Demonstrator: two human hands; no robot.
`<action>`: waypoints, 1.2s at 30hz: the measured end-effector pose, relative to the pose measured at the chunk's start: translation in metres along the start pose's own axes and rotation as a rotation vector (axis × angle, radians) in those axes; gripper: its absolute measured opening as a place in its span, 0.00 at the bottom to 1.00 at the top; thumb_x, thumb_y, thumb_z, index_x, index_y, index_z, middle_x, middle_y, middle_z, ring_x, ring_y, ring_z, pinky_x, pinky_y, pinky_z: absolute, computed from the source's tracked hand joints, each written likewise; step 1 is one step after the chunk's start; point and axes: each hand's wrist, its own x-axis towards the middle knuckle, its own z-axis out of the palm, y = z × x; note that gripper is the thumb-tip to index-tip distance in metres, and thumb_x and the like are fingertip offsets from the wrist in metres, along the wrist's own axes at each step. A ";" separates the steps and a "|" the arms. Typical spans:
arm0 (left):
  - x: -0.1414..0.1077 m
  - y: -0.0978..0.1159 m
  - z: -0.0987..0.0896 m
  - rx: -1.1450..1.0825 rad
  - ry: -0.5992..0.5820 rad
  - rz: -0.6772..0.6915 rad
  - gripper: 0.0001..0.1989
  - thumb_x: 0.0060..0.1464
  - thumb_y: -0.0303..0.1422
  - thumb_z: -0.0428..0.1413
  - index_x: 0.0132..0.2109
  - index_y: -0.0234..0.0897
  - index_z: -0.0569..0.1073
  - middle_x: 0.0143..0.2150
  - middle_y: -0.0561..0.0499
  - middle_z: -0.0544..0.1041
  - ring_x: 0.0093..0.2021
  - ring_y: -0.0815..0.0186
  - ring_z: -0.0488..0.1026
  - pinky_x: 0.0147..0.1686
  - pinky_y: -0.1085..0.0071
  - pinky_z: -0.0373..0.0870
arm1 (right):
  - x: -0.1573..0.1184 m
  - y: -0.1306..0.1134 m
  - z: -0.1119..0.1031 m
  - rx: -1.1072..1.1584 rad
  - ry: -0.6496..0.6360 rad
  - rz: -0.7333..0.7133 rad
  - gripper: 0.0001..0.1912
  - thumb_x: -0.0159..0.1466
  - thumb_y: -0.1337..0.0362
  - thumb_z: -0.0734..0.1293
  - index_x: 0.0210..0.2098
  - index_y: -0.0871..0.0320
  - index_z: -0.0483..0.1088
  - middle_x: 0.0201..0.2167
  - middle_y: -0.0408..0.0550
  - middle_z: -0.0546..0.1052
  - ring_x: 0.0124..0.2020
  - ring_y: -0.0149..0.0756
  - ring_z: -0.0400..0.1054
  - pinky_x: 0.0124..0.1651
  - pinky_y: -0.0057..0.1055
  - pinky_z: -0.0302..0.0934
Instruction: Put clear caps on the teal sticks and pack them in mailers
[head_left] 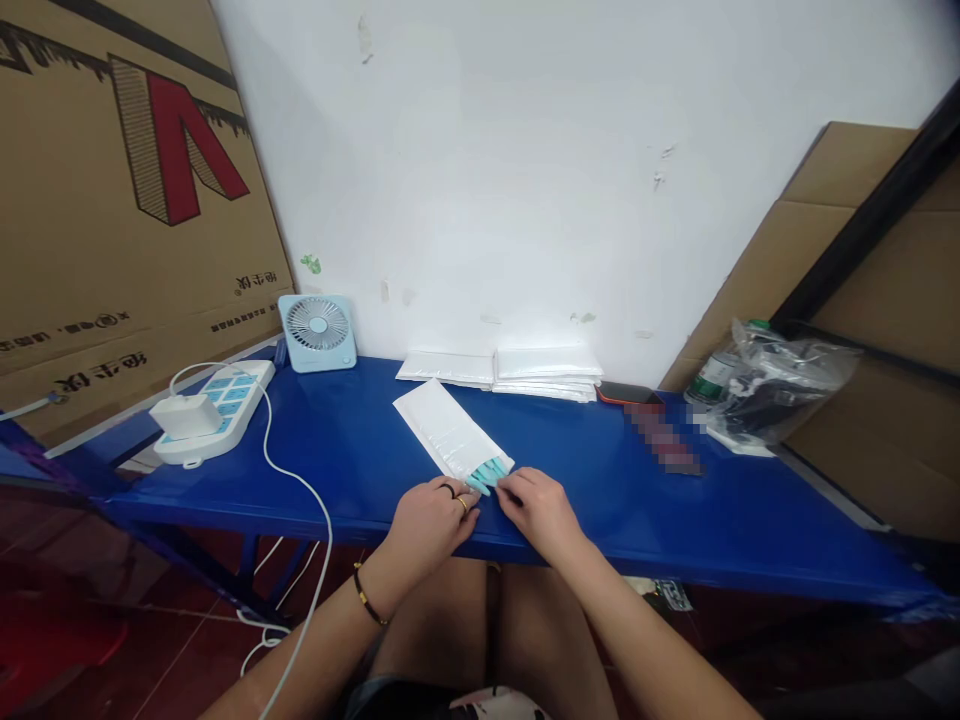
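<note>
A white packet (446, 425) lies slanted on the blue table, its near end open. Several light-blue stick-like pieces (487, 473) poke out of that end; their exact kind is too small to make out. My left hand (435, 515), with a ring and a dark band on its fingers, is closed at the left corner of the packet's mouth. At the right corner, my right hand (538, 500) pinches with thumb and fingers beside the blue pieces. The fingertips partly cover the packet's edge.
Two stacks of flat white packets (546, 370) lie against the wall. A small blue fan (318, 332) and a power strip (244, 400) with a white cable stand left. At right are a phone (630, 394) and a clear plastic bag (780, 385). Cardboard (90, 230) leans left.
</note>
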 end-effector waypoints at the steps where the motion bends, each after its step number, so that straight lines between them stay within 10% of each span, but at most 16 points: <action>1: 0.002 0.000 -0.001 0.014 -0.009 -0.023 0.10 0.58 0.36 0.51 0.43 0.42 0.75 0.37 0.49 0.77 0.41 0.63 0.72 0.38 0.69 0.67 | 0.000 0.002 -0.002 0.017 0.011 0.021 0.09 0.63 0.67 0.61 0.30 0.57 0.73 0.25 0.48 0.74 0.30 0.35 0.68 0.34 0.29 0.62; 20: 0.027 0.007 0.004 0.174 -0.163 -0.021 0.09 0.57 0.28 0.49 0.33 0.34 0.74 0.31 0.44 0.76 0.31 0.59 0.73 0.27 0.69 0.63 | -0.002 0.019 -0.014 0.104 -0.126 0.116 0.07 0.58 0.69 0.64 0.35 0.55 0.73 0.29 0.46 0.75 0.32 0.35 0.69 0.35 0.29 0.64; 28: 0.027 0.010 -0.001 0.214 -0.162 0.019 0.10 0.56 0.23 0.48 0.36 0.34 0.74 0.29 0.45 0.76 0.29 0.59 0.74 0.25 0.70 0.62 | 0.004 0.011 -0.013 0.097 0.053 0.141 0.07 0.54 0.72 0.63 0.28 0.56 0.72 0.24 0.44 0.73 0.26 0.31 0.67 0.31 0.26 0.61; 36: 0.021 0.005 0.008 0.277 -0.081 0.091 0.08 0.56 0.25 0.49 0.39 0.34 0.72 0.30 0.46 0.75 0.30 0.60 0.73 0.25 0.70 0.61 | 0.010 0.012 0.002 0.024 -0.021 -0.070 0.09 0.60 0.72 0.62 0.32 0.57 0.74 0.29 0.48 0.76 0.33 0.36 0.69 0.37 0.30 0.63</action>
